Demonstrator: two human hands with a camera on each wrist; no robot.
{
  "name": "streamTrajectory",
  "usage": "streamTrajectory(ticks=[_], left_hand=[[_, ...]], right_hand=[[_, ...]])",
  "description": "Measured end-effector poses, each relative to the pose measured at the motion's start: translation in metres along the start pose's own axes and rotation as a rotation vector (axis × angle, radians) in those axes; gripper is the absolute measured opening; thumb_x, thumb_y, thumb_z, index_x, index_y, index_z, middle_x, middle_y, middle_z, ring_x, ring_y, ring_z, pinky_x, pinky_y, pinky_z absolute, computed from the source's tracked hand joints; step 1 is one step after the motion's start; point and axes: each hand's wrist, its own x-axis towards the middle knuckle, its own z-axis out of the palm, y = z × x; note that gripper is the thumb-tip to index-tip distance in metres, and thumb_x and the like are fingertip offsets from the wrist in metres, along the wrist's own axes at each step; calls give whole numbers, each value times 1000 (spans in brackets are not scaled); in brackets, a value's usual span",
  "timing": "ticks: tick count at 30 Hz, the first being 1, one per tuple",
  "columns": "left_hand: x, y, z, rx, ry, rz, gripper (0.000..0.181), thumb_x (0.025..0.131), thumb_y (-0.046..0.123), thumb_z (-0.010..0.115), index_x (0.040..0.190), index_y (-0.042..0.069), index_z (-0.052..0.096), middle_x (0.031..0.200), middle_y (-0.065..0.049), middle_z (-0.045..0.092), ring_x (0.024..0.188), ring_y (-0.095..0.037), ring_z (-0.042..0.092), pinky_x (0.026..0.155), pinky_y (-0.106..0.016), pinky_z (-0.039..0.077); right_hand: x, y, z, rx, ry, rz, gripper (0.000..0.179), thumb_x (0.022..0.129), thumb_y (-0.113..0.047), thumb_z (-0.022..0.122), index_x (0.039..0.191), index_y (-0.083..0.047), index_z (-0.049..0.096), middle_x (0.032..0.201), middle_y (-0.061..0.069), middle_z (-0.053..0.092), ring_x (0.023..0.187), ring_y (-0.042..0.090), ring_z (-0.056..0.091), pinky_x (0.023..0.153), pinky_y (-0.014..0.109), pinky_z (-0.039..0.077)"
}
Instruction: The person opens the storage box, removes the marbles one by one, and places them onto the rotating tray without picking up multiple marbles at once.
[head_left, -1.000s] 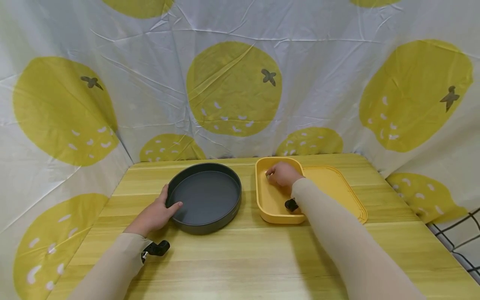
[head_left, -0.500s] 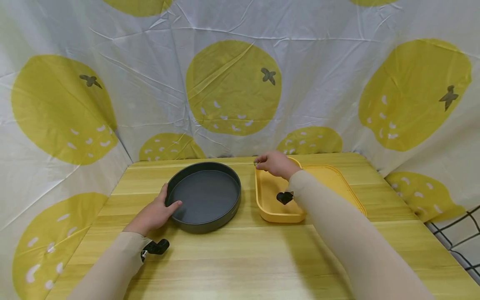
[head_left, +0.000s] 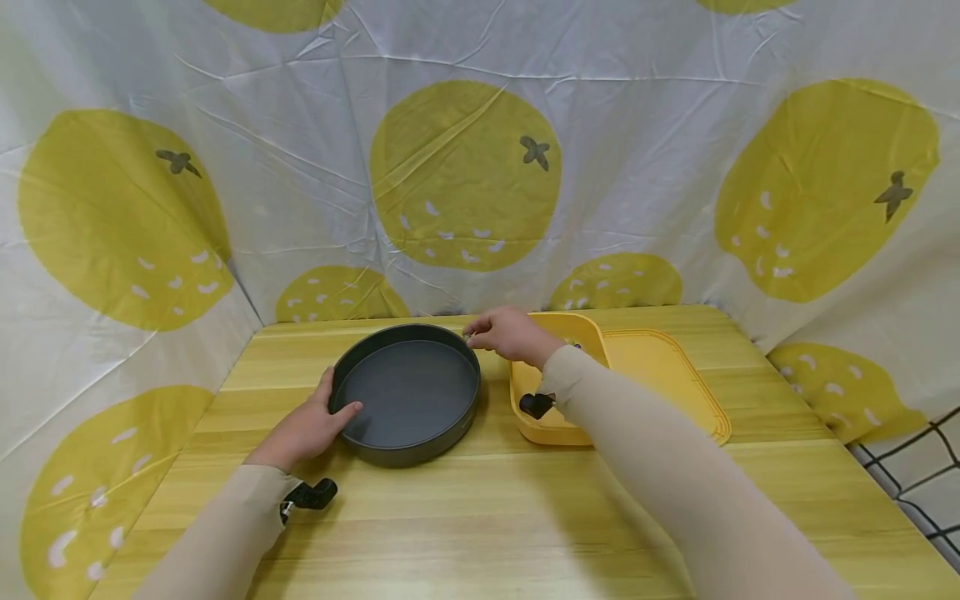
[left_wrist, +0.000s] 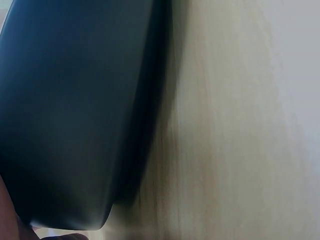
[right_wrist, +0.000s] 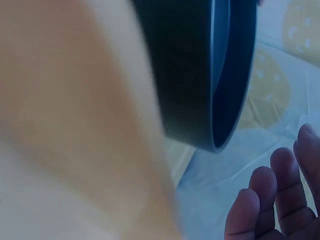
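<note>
My left hand (head_left: pixel 303 429) holds the left side of a dark grey round pan (head_left: pixel 408 392), its thumb over the rim and its other fingers along the outside wall. The pan's dark side (left_wrist: pixel 70 110) fills much of the left wrist view. My right hand (head_left: pixel 513 336) is at the pan's far right rim and pinches a small pale greenish thing (head_left: pixel 468 337), too small to make out. In the right wrist view several fingers (right_wrist: pixel 290 190) show below the pan (right_wrist: pixel 185 85), but the small thing is out of sight.
Right of the pan stands a yellow rectangular box (head_left: pixel 555 435), partly covered by my right forearm. Small things (head_left: pixel 573 343) show inside it. A flat yellow lid (head_left: pixel 660 367) lies beside the box. A patterned curtain (head_left: pixel 315 192) backs the wooden table (head_left: pixel 450 533).
My right hand has risen out of the yellow box with the small pale thing and moved left to the pan's rim. My left hand and the pan have stayed put.
</note>
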Motion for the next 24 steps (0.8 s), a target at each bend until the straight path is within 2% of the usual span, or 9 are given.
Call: streamTrajectory(ticks=[4,10,15,20,24], left_hand=[[1,-1,0,-1,1,1,105,106,64,47,167,2,-11,166,-39,21,149,-57,35,118,-68,35],[1,-2,0,-4,2,4,105,106,64,48,167,2,-11,166,-39,21,150,-57,34,119,-68,34],[2,-1,0,-9,1,3,105,106,64,48,168,2,-10,167,-39,20,150,-57,33,120,-69,33],[1,-1,1,-7,1,-2,104,106,64,48,168,3,-11,166,-39,21,150,-57,35,119,-69,34],[2,-1,1,-11,1,-4,105,106,64,47,168,4,-12,167,-39,21,150,-57,34,119,-69,34]], right_hand=[[2,-9,8,-10,-9,-33,33,104,-26,68,134,-13,74,133,5,74,105,25,67,84,32,54],[5,-15,20,-72,-7,-99,31,103,-25,70,131,-14,76,131,3,75,106,20,69,86,30,55],[8,-18,26,-112,-8,-114,31,102,-25,71,130,-14,77,130,2,76,101,17,69,83,30,56],[9,-21,29,-145,-26,-120,31,103,-28,70,131,-18,77,131,0,76,114,18,70,93,32,57],[9,-22,30,-147,-30,-122,31,103,-29,70,131,-19,77,132,-1,75,117,19,70,96,34,58]])
